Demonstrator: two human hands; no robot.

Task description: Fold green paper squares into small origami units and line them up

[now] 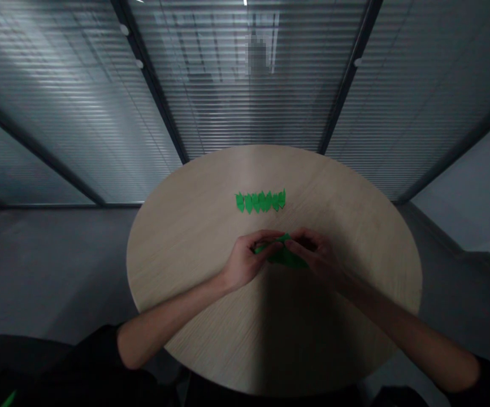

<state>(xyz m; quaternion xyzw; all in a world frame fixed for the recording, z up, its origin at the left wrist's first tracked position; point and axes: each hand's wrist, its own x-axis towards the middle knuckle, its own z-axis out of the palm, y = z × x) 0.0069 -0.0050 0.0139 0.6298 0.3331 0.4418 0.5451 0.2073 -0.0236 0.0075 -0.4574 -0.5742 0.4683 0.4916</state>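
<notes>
Near the middle of the round table, my left hand (247,257) and my right hand (319,257) both pinch a sheet of green paper (287,259). Thumbs lie on the near side of the paper, with the fingers behind it. The sheet looks partly folded, and my fingers cover some of its edges. Just beyond my hands, several small folded green paper pieces (260,202) with pointed ends stand close together in a row on the tabletop.
The pale wooden round table (177,226) has its far edge close to a glass wall with blinds (245,113). A dark chair (20,350) is at the lower left. My shadow falls across the near side of the tabletop.
</notes>
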